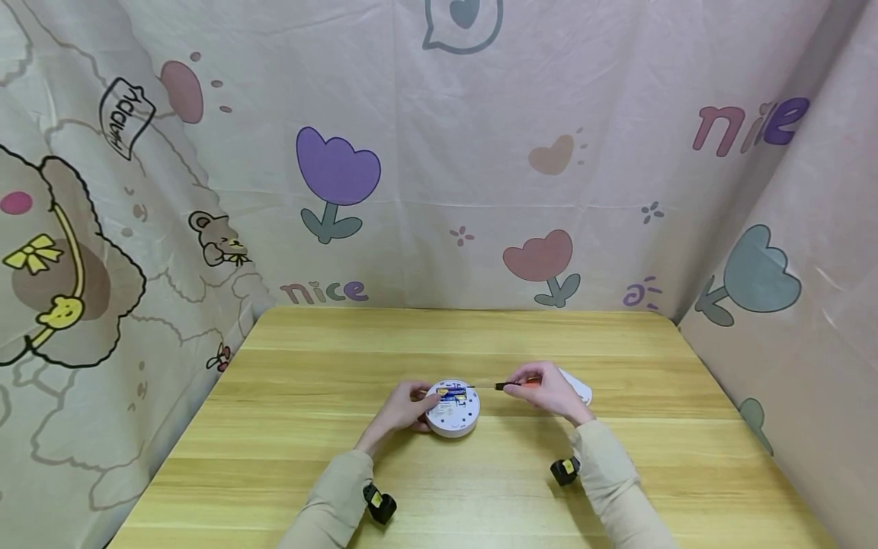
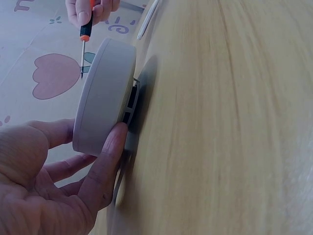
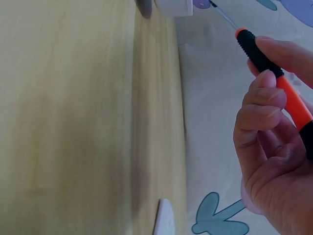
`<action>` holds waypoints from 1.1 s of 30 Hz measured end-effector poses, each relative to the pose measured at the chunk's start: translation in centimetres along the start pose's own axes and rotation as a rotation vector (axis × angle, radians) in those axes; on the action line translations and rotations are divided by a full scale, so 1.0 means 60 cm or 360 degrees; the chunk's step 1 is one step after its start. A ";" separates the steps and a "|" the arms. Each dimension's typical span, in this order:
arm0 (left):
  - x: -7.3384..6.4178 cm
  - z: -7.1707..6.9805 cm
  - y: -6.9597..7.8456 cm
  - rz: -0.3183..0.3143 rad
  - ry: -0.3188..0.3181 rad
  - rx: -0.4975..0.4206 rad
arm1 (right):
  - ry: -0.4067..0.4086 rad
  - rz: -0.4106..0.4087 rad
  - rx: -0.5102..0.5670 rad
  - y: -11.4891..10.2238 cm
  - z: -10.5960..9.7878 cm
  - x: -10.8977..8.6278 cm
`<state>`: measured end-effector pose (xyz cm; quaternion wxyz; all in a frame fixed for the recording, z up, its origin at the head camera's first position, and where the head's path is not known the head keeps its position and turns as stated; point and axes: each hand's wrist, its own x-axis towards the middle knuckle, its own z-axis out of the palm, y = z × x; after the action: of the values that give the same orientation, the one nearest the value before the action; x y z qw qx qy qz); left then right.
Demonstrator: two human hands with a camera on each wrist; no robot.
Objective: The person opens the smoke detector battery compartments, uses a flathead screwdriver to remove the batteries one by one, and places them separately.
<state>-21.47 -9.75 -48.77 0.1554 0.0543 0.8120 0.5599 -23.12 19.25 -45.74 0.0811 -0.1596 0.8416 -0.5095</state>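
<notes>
A round white device (image 1: 456,421), like a smoke detector, shows its back with a blue-and-yellow battery or label in a recess. My left hand (image 1: 405,408) grips it by the left rim; in the left wrist view its casing (image 2: 108,93) is tilted on edge, the fingers and thumb round its lower side. With my right hand (image 1: 546,392) I pinch a black-and-orange screwdriver (image 3: 259,55), its shaft pointing left towards the device. In the left wrist view the screwdriver tip (image 2: 82,75) is near the casing's face; whether it touches cannot be told.
A white rounded piece (image 1: 578,386) lies on the wooden table (image 1: 329,366) behind my right hand. Small black wrist cameras (image 1: 379,505) sit at both sleeves. Printed cloth (image 1: 439,152) hangs behind the table and along its sides.
</notes>
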 end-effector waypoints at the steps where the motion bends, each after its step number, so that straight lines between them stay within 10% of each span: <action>1: 0.000 0.000 0.000 -0.0006 0.0001 -0.0003 | 0.0000 -0.0034 -0.0042 -0.002 0.000 0.000; 13: -0.002 0.001 0.001 0.0006 -0.0001 -0.0010 | -0.0026 -0.0303 -0.0508 -0.034 0.004 0.005; 33: -0.002 0.001 0.003 0.0015 -0.0007 0.0001 | -0.0053 -0.0338 -0.0995 -0.103 0.017 0.016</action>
<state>-21.34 -9.64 -48.60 0.1544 0.0594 0.8116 0.5603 -22.58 15.40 -40.71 -0.0116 -0.2720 0.9344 -0.2295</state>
